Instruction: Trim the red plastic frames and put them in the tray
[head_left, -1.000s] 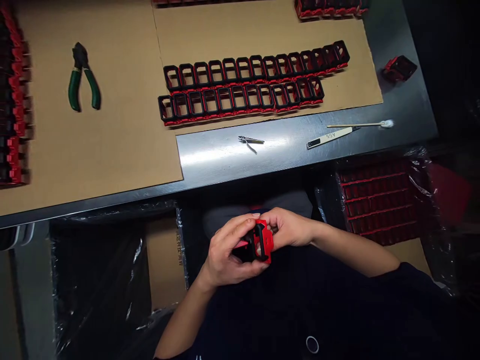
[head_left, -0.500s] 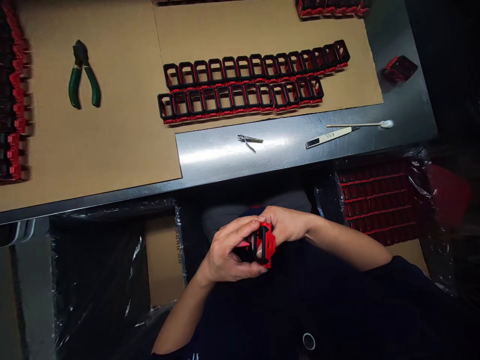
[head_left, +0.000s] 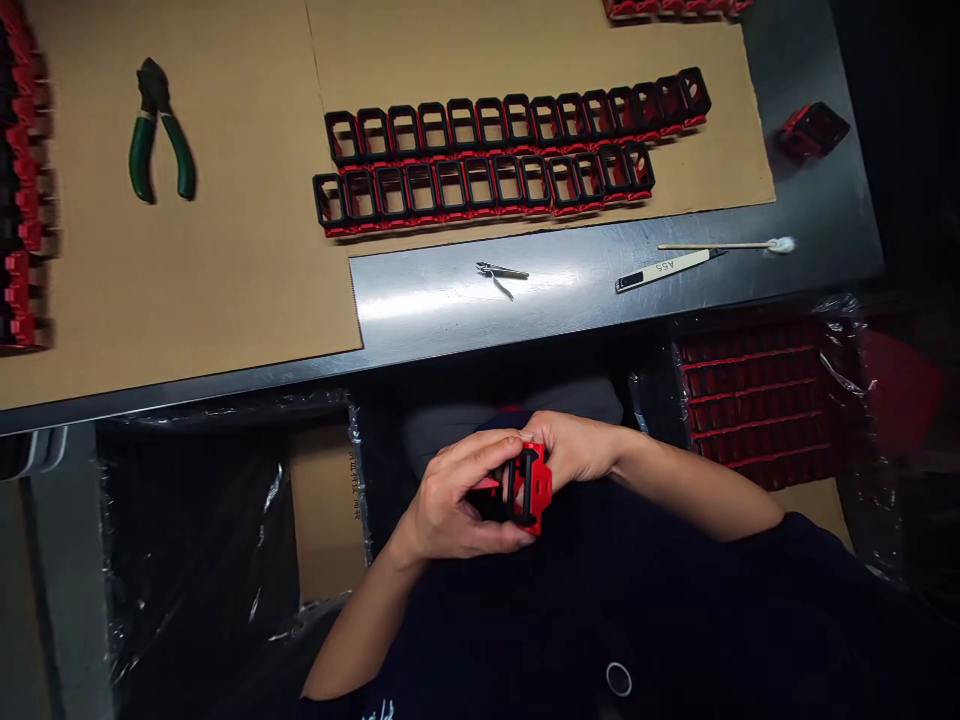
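Note:
Over my lap, my left hand (head_left: 450, 500) is closed around a red-and-black plastic frame (head_left: 535, 490), thumb along its lower edge and fingers over its top. From the other side, my right hand (head_left: 574, 448) grips the same frame near its upper end. Its fingers are partly hidden behind and inside the piece. A pointed red bit (head_left: 485, 483) shows within the curl of my left hand; I cannot tell whether it belongs to the frame.
Two rows of similar frames (head_left: 450, 187) stand on the cardboard (head_left: 240, 260), with green-handled pliers (head_left: 161, 135) to their left. Small nail clippers (head_left: 501, 273), a white pen-like tool (head_left: 664, 270) and a cotton swab (head_left: 720, 245) lie on the metal tabletop (head_left: 420, 310). Plastic-lined boxes flank my lap.
The view has shifted slightly, so the tabletop things sit a little higher in the picture. Both hands keep nearly the same hold on the frame.

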